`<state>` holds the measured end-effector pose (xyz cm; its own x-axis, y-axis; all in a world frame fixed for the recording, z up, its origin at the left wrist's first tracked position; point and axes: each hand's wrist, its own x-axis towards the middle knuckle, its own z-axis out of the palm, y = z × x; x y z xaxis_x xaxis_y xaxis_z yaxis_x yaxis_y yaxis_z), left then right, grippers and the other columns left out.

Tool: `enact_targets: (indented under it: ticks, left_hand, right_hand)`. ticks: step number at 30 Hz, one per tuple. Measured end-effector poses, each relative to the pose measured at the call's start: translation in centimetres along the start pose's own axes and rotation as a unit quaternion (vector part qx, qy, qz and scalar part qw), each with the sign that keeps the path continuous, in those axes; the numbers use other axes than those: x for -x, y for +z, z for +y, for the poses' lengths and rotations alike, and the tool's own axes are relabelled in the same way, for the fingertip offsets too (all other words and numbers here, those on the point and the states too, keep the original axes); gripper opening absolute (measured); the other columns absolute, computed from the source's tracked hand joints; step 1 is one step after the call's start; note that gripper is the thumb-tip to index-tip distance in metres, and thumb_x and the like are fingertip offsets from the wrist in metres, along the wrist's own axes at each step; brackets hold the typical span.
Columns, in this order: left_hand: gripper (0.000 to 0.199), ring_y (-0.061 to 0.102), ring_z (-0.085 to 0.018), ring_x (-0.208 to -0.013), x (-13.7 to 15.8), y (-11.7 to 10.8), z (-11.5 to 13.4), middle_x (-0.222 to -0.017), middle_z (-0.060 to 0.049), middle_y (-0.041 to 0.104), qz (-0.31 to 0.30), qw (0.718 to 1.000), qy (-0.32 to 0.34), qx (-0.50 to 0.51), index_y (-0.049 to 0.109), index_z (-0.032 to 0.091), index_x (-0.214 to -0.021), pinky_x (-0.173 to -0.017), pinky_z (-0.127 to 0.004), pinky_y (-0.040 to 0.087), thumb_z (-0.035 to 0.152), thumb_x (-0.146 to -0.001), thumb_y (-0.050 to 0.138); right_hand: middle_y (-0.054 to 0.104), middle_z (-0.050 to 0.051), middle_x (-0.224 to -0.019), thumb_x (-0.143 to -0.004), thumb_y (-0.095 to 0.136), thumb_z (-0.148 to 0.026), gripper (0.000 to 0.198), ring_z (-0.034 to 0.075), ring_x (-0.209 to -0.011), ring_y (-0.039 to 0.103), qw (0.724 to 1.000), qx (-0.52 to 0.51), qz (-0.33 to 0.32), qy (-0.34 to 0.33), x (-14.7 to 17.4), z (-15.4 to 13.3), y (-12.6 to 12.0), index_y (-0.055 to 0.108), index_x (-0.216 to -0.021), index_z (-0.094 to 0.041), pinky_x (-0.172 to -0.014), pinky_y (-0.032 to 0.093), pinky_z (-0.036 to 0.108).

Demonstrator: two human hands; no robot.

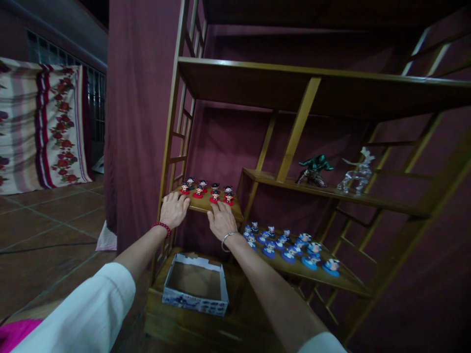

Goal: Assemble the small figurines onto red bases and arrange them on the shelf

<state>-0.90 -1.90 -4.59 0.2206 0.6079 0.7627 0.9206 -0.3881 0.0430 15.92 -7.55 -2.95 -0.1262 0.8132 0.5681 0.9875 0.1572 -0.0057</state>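
Both hands are lying flat and unclenched, gripping nothing, on the front edge of a small wooden shelf (206,205). The left hand (173,210), with a red bead bracelet (161,226) at its wrist, is touching the shelf's left corner; the right hand (221,219), wearing a silver bangle (228,238), is resting just before the red-based figurines (206,189). I am counting eight of those, in two rows. A lower shelf is carrying over a dozen blue-based figurines (290,247). One empty cardboard box (196,283) is sitting below, and two statuettes are standing higher up: one green (314,169), one clear (357,172).
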Motion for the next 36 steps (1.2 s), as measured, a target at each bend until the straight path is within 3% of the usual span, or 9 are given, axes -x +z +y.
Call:
enact_targets:
  ticks: [4,9,16,20,25,36]
  left_hand:
    - [0.039,0.045,-0.022,-0.103,0.5,0.1,0.8,-0.111,-0.006,0.056,0.013,0.998,0.040,0.053,0.053,0.021,-0.110,-0.087,-0.038,0.030,0.036,-0.090,0.022]
    - [0.039,0.043,-0.018,-0.110,-0.1,0.5,3.1,-0.122,-0.004,0.052,-0.024,0.985,0.124,0.113,0.048,0.021,-0.117,-0.088,-0.036,0.032,0.034,-0.090,0.023]
    - [0.037,0.046,-0.021,-0.101,-1.1,1.4,4.3,-0.106,-0.010,0.054,0.036,0.996,0.012,0.081,0.058,0.016,-0.103,-0.090,-0.036,0.034,0.031,-0.088,0.028]
    - [0.037,0.044,-0.023,-0.106,-1.9,1.1,4.6,-0.118,-0.009,0.048,-0.010,0.998,-0.028,0.049,0.057,0.023,-0.110,-0.088,-0.037,0.036,0.037,-0.086,0.031]
    - [0.035,0.046,-0.025,-0.104,-2.7,0.5,4.9,-0.115,-0.008,0.052,-0.089,0.995,-0.034,0.021,0.060,0.026,-0.102,-0.083,-0.039,0.037,0.039,-0.085,0.032]
    - [0.033,0.053,-0.020,-0.091,-3.6,1.3,4.4,-0.098,-0.005,0.062,-0.094,0.996,-0.004,0.009,0.061,0.025,-0.096,-0.078,-0.033,0.038,0.035,-0.086,0.032]
  right_hand:
    - [0.041,0.017,-0.131,-0.087,0.028,-0.035,0.048,0.026,-0.123,0.029,0.999,0.005,-0.037,0.019,-0.3,0.2,-0.3,0.045,-0.125,-0.011,-0.099,0.021,0.040]
    - [0.035,0.015,-0.136,-0.087,0.026,-0.041,0.050,0.028,-0.123,0.028,0.995,-0.001,-0.078,0.066,-1.2,0.2,-0.2,0.043,-0.127,-0.016,-0.096,0.023,0.041]
    - [0.037,0.014,-0.135,-0.087,0.021,-0.043,0.051,0.028,-0.119,0.035,0.993,0.006,-0.101,0.068,-1.7,0.4,-0.5,0.045,-0.125,-0.018,-0.093,0.026,0.040]
    - [0.036,0.012,-0.136,-0.087,0.021,-0.045,0.051,0.028,-0.118,0.036,0.993,0.013,-0.098,0.061,-1.8,0.5,-0.6,0.044,-0.125,-0.021,-0.094,0.025,0.041]
    - [0.036,0.012,-0.136,-0.088,0.018,-0.044,0.050,0.027,-0.116,0.038,0.992,0.004,-0.107,0.063,-2.2,0.7,-0.4,0.047,-0.122,-0.021,-0.092,0.027,0.041]
    - [0.041,0.010,-0.132,-0.088,0.016,-0.044,0.049,0.026,-0.112,0.042,0.993,0.009,-0.102,0.061,-2.7,0.6,-0.3,0.052,-0.114,-0.022,-0.090,0.030,0.041]
